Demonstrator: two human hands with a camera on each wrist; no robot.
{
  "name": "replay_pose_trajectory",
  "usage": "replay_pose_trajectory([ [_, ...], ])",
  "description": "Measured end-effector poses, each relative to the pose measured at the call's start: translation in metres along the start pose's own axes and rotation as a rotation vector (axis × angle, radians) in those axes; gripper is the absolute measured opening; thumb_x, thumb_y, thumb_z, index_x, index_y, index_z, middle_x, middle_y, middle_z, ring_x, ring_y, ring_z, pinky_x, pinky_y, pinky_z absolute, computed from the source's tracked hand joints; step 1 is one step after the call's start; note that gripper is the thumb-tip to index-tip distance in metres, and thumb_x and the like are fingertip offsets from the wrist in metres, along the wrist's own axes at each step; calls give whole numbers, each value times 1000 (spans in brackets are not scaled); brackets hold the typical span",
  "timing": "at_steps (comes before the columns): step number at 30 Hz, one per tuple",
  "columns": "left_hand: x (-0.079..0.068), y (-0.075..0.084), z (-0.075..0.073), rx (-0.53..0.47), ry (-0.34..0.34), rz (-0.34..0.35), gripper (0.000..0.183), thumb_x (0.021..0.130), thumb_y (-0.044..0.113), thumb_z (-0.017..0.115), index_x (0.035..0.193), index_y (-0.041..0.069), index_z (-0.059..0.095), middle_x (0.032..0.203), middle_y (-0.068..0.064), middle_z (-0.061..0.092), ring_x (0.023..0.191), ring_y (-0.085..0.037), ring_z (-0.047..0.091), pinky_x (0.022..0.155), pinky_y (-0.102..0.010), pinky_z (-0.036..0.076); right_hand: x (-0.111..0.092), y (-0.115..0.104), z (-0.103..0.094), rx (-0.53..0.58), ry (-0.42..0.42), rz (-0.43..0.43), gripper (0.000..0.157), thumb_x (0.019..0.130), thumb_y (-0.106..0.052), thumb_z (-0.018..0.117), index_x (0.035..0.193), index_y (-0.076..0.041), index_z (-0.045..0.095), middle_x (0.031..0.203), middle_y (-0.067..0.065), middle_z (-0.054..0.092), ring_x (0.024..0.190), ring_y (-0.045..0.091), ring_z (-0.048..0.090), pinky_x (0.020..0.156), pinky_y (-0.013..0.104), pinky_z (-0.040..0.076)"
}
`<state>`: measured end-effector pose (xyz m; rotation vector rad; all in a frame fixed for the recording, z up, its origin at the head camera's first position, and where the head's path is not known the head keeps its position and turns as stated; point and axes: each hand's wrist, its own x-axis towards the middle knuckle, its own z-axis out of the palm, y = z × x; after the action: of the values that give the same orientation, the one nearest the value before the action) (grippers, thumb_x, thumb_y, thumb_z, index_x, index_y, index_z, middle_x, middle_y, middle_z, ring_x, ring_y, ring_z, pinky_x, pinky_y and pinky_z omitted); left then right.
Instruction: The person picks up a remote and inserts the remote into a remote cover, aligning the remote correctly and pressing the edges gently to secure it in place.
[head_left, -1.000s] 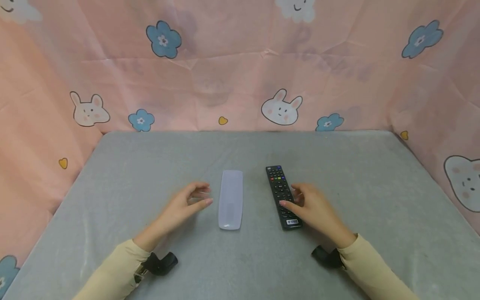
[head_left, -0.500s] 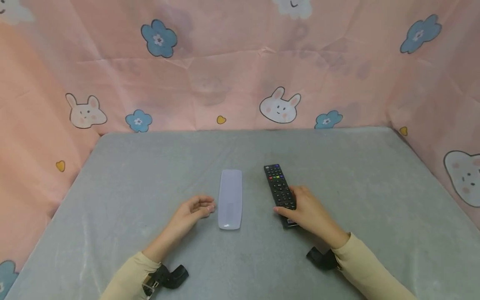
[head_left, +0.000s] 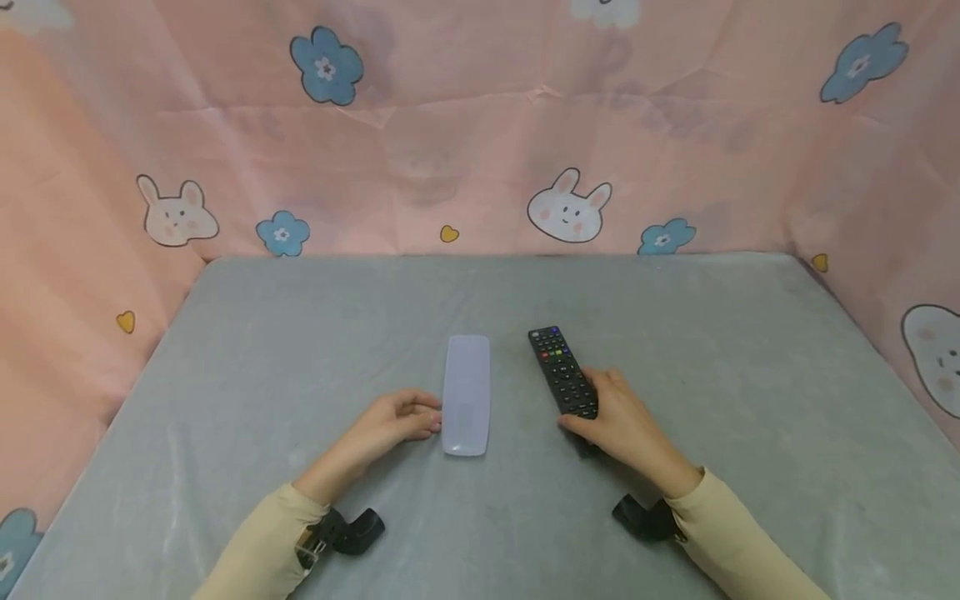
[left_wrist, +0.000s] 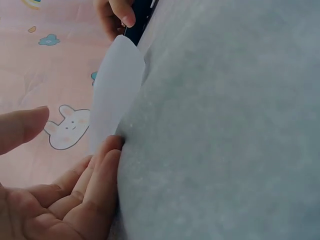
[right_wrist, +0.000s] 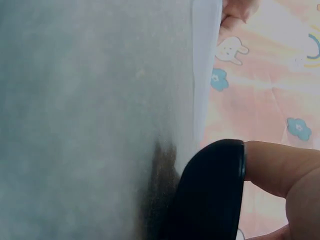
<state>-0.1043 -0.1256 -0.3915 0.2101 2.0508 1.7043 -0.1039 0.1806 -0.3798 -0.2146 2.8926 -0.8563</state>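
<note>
Remote control (head_left: 561,373) pinched in our right hand (head_left: 625,425), we hold our left hand (head_left: 392,423), thumb apart, against the pale cover (head_left: 467,392).

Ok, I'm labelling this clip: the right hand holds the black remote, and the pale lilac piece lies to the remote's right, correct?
Not quite: in the head view the pale lilac piece lies to the left of the black remote, which the right hand does hold.

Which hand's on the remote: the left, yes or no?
No, the head view shows the right hand gripping the black remote.
</note>
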Motion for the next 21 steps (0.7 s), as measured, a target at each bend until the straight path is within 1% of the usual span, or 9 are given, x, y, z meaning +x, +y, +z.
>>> replay_pose_trajectory([
  [4, 2, -2, 0, -1, 13, -11, 38, 92, 9, 56, 119, -16, 49, 104, -21, 64, 95, -24, 63, 84, -33, 52, 0, 2, -1, 17, -9, 11, 74, 80, -27, 73, 130, 16, 42, 110, 26, 51, 86, 28, 52, 74, 44, 47],
  [8, 4, -4, 1, -1, 23, -2, 35, 92, 8, 55, 118, -15, 51, 103, -21, 66, 93, -22, 64, 82, -32, 53, -1, 5, -3, 54, -14, 23, 72, 81, -27, 72, 131, 16, 42, 111, 27, 52, 89, 29, 53, 76, 45, 46],
  [11, 4, -4, 2, -4, 26, 2, 35, 92, 9, 57, 117, -15, 52, 100, -19, 66, 91, -19, 64, 82, -32, 53, -1, 7, -5, 88, -20, 33, 69, 83, -25, 70, 131, 16, 42, 114, 28, 52, 94, 32, 53, 79, 47, 46],
  [15, 4, -4, 3, 1, 32, 0, 35, 91, 9, 60, 116, -14, 53, 96, -15, 67, 89, -17, 64, 81, -31, 53, 2, 9, -6, 123, -46, 66, 68, 86, -27, 67, 133, 14, 41, 119, 30, 51, 100, 35, 54, 80, 48, 47],
  [21, 2, -6, 3, 30, 44, 7, 33, 91, 7, 61, 116, -13, 54, 94, -12, 66, 87, -14, 63, 79, -27, 51, 5, 9, -7, 164, -48, 87, 66, 87, -29, 65, 135, 10, 42, 118, 27, 53, 94, 31, 54, 76, 45, 47],
])
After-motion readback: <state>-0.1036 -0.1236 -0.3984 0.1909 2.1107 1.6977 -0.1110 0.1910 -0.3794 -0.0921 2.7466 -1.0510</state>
